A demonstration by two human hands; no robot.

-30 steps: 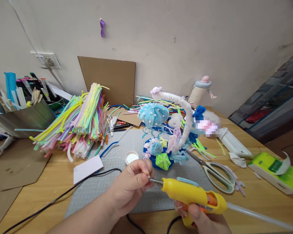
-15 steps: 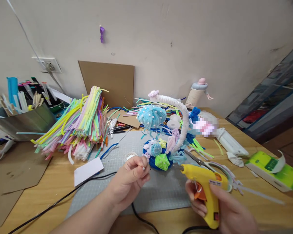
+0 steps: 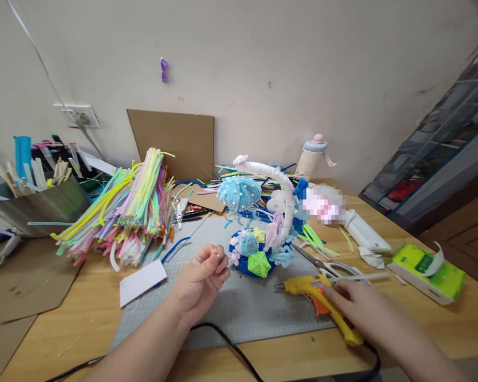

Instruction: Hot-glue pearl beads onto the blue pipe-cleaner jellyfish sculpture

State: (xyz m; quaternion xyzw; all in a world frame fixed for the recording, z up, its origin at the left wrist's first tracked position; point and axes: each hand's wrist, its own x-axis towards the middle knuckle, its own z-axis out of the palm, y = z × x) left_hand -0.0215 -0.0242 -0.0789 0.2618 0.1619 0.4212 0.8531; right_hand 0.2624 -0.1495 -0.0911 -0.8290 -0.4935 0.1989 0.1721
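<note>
Two bare hands work above a gray cutting mat [image 3: 258, 315]. The left hand [image 3: 199, 281] has thumb and forefinger closed in a tight tip pinch on a tiny pale bead [image 3: 218, 255]; its other fingers are curled in. The right hand [image 3: 368, 302], blurred, touches the back of a yellow hot glue gun [image 3: 308, 286]; whether those fingers grip it or only rest on it, I cannot tell. The gun's nozzle points toward the left hand, apart from it.

Just beyond the left fingertips and to their right is a fuzzy-wire sculpture: a blue base [image 3: 255, 269], a white arch [image 3: 289, 207] and a light-blue jellyfish [image 3: 239, 193] dotted with pearls. Scissors [image 3: 311, 258] lie a little past the right fingers, and a green tissue pack [image 3: 426, 273] farther to their right.

The likeliest mishap is losing the bead: so little of it sits between the fingertips that a slight roll could flick it away. The nozzle is probably hot, so a careless sweep of the left hand rightward could burn it, and a nudge forward could scorch the fuzzy base. A snag on the black cord [image 3: 234, 346], looping nearer the wearer than the left fingers, could swing the gun round.
</note>
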